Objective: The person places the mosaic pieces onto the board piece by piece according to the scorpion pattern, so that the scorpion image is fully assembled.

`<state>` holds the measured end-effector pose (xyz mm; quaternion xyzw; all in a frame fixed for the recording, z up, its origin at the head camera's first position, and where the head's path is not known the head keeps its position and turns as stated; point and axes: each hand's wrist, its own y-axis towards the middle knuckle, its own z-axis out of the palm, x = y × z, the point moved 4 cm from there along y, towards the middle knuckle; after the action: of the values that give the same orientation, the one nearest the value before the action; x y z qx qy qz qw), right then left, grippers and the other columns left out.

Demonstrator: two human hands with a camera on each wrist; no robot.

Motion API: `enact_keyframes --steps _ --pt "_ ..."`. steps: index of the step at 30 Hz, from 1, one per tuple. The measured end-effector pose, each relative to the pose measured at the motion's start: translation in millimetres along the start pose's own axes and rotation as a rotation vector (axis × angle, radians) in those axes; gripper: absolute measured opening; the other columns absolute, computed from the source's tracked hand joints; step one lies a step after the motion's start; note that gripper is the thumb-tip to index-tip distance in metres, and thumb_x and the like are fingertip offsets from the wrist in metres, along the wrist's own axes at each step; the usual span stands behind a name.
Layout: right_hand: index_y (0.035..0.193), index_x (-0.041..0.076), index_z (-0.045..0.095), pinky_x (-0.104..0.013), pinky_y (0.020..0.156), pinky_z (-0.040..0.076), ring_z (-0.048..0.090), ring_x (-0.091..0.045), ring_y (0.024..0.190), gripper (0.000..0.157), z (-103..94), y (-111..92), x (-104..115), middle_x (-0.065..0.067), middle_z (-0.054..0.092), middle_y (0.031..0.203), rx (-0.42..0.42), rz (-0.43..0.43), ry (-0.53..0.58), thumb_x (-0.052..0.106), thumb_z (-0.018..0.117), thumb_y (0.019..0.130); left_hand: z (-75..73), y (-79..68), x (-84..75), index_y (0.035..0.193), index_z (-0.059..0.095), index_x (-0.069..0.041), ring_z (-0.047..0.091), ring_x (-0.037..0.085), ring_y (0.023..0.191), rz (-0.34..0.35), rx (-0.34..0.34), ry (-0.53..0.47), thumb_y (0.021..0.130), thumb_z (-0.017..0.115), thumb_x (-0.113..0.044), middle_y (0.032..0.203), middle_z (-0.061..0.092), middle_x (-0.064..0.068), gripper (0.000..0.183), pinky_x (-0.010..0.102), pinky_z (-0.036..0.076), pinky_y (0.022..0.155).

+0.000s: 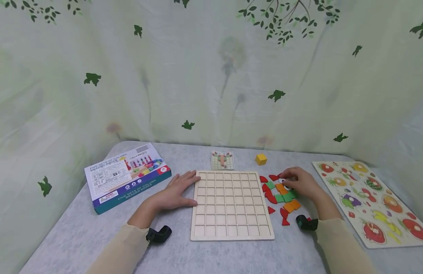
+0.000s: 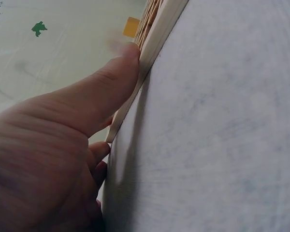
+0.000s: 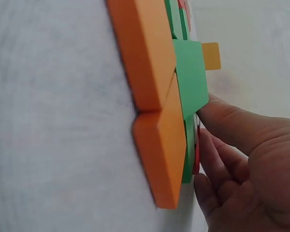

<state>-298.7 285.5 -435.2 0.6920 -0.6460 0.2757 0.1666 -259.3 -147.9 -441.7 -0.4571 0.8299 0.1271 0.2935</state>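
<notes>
A square wooden grid board (image 1: 232,205) lies on the table between both hands. Against its left edge rests my left hand (image 1: 176,192), fingers spread and the thumb touching the rim; the left wrist view shows the thumb (image 2: 106,84) along the board's side (image 2: 157,41). My right hand (image 1: 300,183) reaches, fingers bent, into loose red, green and orange pieces right of the board. A white tile with a dark eye (image 1: 282,182) lies at its fingertips; whether they pinch it is unclear. Up close, the right thumb (image 3: 232,118) is beside a green piece (image 3: 191,77), with orange pieces (image 3: 140,53) nearer.
A small pattern card (image 1: 222,160) and a yellow cube (image 1: 260,159) stand behind the board. On the left lies a boxed bead toy (image 1: 127,177). A fruit puzzle board (image 1: 372,205) is on the right. A printed curtain (image 1: 197,76) hangs behind the table.
</notes>
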Motion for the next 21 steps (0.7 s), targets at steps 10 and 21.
enact_keyframes --steps 10,21 --pt "0.117 0.015 0.071 -0.056 0.103 0.05 0.052 -0.034 0.119 0.022 3.5 -0.5 1.8 -0.016 0.056 0.13 0.004 -0.033 -0.071 0.019 0.067 0.096 2.1 -3.1 -0.7 0.156 0.036 -0.017 0.009 0.034 0.157 -0.026 0.017 0.02 0.086 0.076 -0.044 0.169 0.017 0.01 0.085 0.059 0.0 0.126" --pt "0.116 0.013 0.067 -0.054 0.101 0.052 0.052 -0.037 0.118 0.021 1.9 1.3 9.5 -0.019 0.051 0.131 -0.005 -0.019 -0.062 0.016 0.068 0.095 -1.3 -2.5 -2.0 0.155 0.037 -0.015 0.011 0.035 0.157 -0.002 0.002 0.03 0.086 0.076 -0.044 0.168 0.018 0.011 0.084 0.06 0.001 0.126"
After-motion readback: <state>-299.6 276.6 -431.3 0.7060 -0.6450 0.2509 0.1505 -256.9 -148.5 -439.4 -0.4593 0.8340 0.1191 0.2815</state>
